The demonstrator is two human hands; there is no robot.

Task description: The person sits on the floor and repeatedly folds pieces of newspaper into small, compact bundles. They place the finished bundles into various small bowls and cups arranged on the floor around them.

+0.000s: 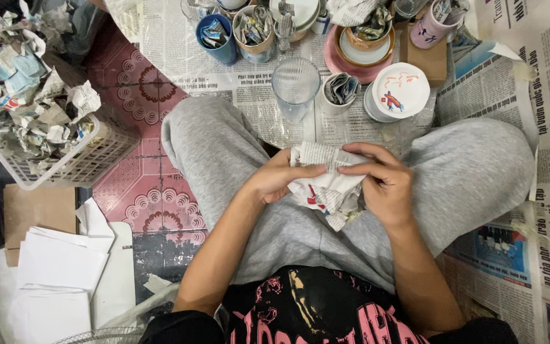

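Grey trousers [237,153]; blue cup [218,35]; pink saucer [338,60]; maroon patterned tiles [141,83].

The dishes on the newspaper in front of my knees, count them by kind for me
Near row only; the back row is cut off.
Clear ribbed glass: 1
White cup stuffed with newspaper: 1
White plates stack with painted design: 1
Paper-wrapped piece in both hands: 1
Total: 4

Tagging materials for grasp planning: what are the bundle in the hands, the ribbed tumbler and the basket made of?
Bundle, gripped by left hand and right hand: printed newsprint, matte, creased; contents hidden. Ribbed tumbler: see-through, glossy; glass or clear plastic, can't tell. Basket: white moulded plastic by its grid lattice, holding crumpled paper.
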